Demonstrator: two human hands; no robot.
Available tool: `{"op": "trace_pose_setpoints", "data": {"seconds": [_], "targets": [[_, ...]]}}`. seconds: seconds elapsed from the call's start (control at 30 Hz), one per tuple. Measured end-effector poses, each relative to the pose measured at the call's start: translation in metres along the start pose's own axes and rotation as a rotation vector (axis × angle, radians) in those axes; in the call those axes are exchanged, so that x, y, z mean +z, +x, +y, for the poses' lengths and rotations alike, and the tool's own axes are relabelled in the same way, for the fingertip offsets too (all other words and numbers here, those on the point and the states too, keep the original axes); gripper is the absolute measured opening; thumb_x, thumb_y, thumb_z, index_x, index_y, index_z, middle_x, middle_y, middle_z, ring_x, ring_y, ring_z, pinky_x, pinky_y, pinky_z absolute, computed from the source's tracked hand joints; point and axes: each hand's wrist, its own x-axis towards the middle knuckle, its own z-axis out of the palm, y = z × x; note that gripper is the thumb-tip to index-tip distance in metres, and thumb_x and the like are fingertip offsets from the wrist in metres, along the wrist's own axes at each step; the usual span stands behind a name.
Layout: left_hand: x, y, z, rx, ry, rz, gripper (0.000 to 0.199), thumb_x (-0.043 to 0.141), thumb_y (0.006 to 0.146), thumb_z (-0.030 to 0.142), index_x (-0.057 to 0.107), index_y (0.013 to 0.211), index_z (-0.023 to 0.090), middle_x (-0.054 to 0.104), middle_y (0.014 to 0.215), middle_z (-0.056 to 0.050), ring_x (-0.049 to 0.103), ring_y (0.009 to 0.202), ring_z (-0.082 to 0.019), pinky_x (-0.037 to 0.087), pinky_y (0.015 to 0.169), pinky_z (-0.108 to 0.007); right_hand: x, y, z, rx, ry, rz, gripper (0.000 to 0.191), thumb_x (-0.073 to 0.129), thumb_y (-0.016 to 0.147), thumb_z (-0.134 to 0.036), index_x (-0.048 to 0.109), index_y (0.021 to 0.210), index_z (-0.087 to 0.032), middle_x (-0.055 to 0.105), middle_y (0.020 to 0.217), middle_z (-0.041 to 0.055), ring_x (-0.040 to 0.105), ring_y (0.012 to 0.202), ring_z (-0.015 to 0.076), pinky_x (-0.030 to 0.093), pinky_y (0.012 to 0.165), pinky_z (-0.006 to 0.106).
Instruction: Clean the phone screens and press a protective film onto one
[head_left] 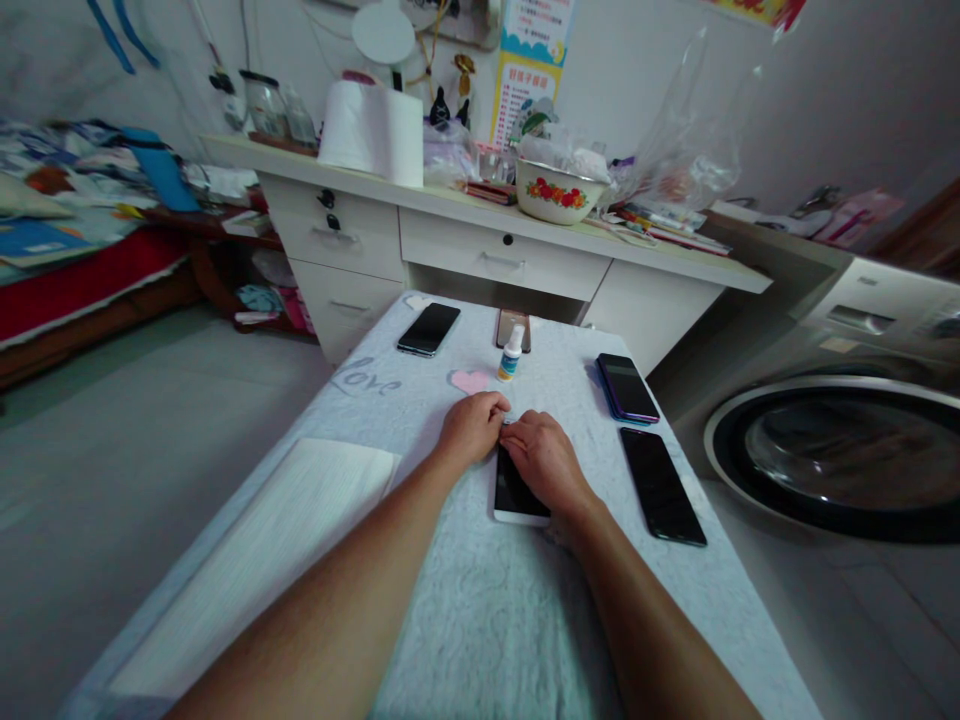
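Note:
A smartphone with a white frame and dark screen (pixel 517 497) lies flat on the cloth-covered table, its far end mostly hidden under my hands. At its far left corner is my left hand (pixel 472 430), closed, with thumb and forefinger drawn together. My right hand (pixel 546 455) rests across the upper part of the screen, its fingers curled and pressed together near the left fingertips. Whatever the fingertips pinch is too small and covered to make out. Just beyond the hands stands a small white spray bottle (pixel 511 356) with a blue and yellow label.
Other phones lie around: a black one (pixel 430 329) far left, a brownish one (pixel 523 322) behind the bottle, stacked ones (pixel 627 388) and a long black one (pixel 661 487) at right. A folded white cloth (pixel 300 540) covers the left side. A desk (pixel 495 255) and washing machine (pixel 862 400) border the table.

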Motion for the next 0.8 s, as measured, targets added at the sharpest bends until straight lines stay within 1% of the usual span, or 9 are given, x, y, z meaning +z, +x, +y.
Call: {"op": "trace_pose_setpoints", "data": {"seconds": [0.13, 0.37, 0.57, 0.7, 0.8], "targets": [[-0.001, 0.000, 0.001, 0.005, -0.005, -0.001, 0.022, 0.053, 0.081, 0.011, 0.070, 0.092, 0.019, 0.071, 0.080, -0.001, 0.062, 0.075, -0.014, 0.045, 0.070, -0.024, -0.004, -0.006, -0.002, -0.064, 0.045, -0.052, 0.017, 0.057, 0.092, -0.016, 0.073, 0.085, -0.019, 0.066, 0.085, 0.0049, 0.056, 0.084, 0.0177, 0.039, 0.078, 0.028], [-0.002, -0.001, 0.003, -0.008, -0.002, -0.010, 0.023, 0.052, 0.080, 0.011, 0.070, 0.092, 0.018, 0.071, 0.080, -0.002, 0.062, 0.074, -0.015, 0.044, 0.068, -0.024, -0.008, -0.018, -0.001, -0.138, 0.275, -0.081, 0.014, 0.063, 0.084, -0.007, 0.072, 0.080, -0.017, 0.069, 0.082, 0.0030, 0.060, 0.082, 0.0162, 0.042, 0.079, 0.026], [-0.001, 0.000, 0.002, -0.008, -0.022, -0.004, 0.023, 0.052, 0.079, 0.011, 0.070, 0.091, 0.018, 0.071, 0.081, -0.002, 0.062, 0.075, -0.015, 0.044, 0.068, -0.024, -0.011, -0.024, -0.004, -0.209, 0.323, -0.127, 0.011, 0.067, 0.081, -0.008, 0.071, 0.077, -0.017, 0.069, 0.080, 0.0023, 0.059, 0.079, 0.0160, 0.043, 0.077, 0.027], [-0.001, 0.000, 0.002, -0.010, -0.024, -0.002, 0.023, 0.052, 0.079, 0.011, 0.070, 0.091, 0.018, 0.071, 0.081, -0.001, 0.062, 0.075, -0.015, 0.044, 0.068, -0.024, -0.014, -0.024, -0.004, -0.213, 0.347, -0.149, 0.011, 0.067, 0.082, -0.008, 0.072, 0.077, -0.017, 0.069, 0.079, 0.0024, 0.060, 0.078, 0.0155, 0.043, 0.077, 0.027], [-0.001, 0.000, 0.002, -0.009, -0.017, 0.002, 0.023, 0.052, 0.079, 0.010, 0.070, 0.091, 0.018, 0.071, 0.081, -0.002, 0.062, 0.075, -0.015, 0.044, 0.068, -0.024, -0.016, -0.023, 0.000, -0.170, 0.343, -0.144, 0.015, 0.064, 0.081, -0.004, 0.072, 0.078, -0.017, 0.070, 0.080, 0.0022, 0.061, 0.079, 0.0153, 0.044, 0.078, 0.026]]}}
